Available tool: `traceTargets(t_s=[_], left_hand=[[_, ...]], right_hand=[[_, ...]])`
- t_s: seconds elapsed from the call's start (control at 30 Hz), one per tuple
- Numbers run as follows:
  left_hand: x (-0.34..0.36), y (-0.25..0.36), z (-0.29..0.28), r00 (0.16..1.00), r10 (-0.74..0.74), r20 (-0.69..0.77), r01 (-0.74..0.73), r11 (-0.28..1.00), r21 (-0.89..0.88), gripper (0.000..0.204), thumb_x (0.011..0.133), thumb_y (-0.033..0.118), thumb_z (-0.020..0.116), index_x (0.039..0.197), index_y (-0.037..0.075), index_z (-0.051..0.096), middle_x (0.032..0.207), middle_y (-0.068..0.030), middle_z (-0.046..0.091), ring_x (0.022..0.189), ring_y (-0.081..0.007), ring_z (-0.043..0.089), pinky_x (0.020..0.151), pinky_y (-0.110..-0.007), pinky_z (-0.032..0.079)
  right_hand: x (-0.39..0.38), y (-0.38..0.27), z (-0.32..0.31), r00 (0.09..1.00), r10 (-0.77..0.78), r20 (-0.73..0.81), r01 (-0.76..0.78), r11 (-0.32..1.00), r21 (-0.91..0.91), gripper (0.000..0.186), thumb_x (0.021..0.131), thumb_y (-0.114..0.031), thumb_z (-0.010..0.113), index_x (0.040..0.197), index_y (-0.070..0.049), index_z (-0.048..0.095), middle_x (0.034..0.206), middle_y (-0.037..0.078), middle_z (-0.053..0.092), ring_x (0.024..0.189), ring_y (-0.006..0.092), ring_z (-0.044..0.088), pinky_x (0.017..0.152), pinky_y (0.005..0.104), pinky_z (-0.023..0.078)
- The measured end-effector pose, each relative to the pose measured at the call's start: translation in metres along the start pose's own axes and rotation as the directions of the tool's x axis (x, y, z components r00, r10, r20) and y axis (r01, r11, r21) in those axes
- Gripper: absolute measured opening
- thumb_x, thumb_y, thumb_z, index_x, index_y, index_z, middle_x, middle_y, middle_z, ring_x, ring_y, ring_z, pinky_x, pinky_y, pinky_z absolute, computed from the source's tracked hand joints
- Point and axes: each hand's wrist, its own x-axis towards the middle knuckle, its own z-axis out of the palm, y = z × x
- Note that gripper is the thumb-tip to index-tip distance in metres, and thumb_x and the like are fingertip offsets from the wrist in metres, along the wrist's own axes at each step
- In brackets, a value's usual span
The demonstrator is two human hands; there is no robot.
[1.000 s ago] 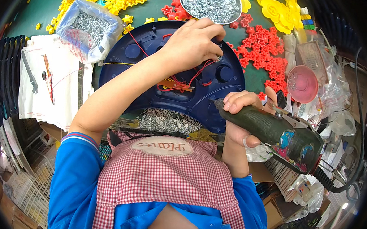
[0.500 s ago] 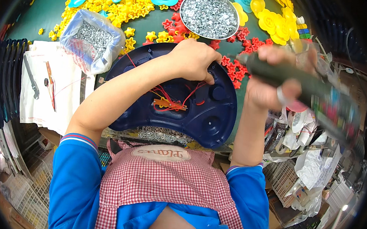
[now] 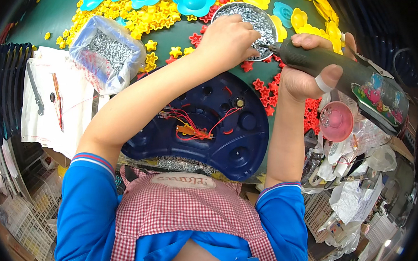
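Note:
My right hand [image 3: 300, 83] is wrapped round a dark electric screwdriver [image 3: 337, 69] with colourful stickers, its bit pointing left. A white band circles one finger. Over a round metal bowl of silver screws [image 3: 261, 20], my left hand [image 3: 230, 40] has its fingers bent together close to the driver's bit. Whatever lies between those fingertips is too small to make out. Below, a dark blue curved plastic shell [image 3: 207, 154] lies on the table, its inner side up. Inside it are red wires [image 3: 176, 113] and a small orange circuit board [image 3: 194, 132]. My left forearm covers its left part.
A bag-lined tub of screws [image 3: 109, 48] stands at the left, beside white sheets [image 3: 53, 97] with loose wires. Yellow stars [image 3: 151, 12], red stars [image 3: 266, 93] and turquoise flower-shaped pieces [image 3: 195, 0] spread over the green table. A pink bowl [image 3: 336, 120] sits at right.
My left hand has left the shell's upper edge and moved up to the screw bowl. The screwdriver, blurred before, is steadier, with its bit now by my left fingers.

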Motion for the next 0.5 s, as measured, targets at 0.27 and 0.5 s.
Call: traceTargets(t_s=[0.27, 0.5], left_hand=[[-0.032, 0.026, -0.042, 0.989, -0.043, 0.144, 0.078, 0.967, -0.241, 0.014, 0.084, 0.020, 0.069, 0.092, 0.009, 0.072, 0.082, -0.0064, 0.066, 0.085, -0.0290, 0.059, 0.079, -0.041, 0.047], [-0.086, 0.058, -0.050, 0.892, -0.293, 0.343, 0.441, 0.729, -0.524, 0.014, 0.076, 0.010, 0.075, 0.090, 0.008, 0.076, 0.082, -0.0066, 0.071, 0.082, -0.0266, 0.062, 0.075, -0.038, 0.050]], right_hand=[[-0.024, -0.040, -0.021, 0.997, 0.079, -0.019, -0.067, 0.937, 0.343, 0.088, 0.087, -0.061, 0.060, 0.146, -0.006, 0.025, 0.079, 0.013, 0.061, 0.070, 0.0236, 0.060, 0.069, 0.0398, 0.051], [-0.063, -0.085, -0.006, 0.983, 0.124, 0.136, -0.167, 0.912, 0.375, 0.096, 0.082, -0.069, 0.061, 0.149, -0.009, 0.029, 0.079, 0.009, 0.056, 0.070, 0.0200, 0.054, 0.067, 0.0360, 0.047]])
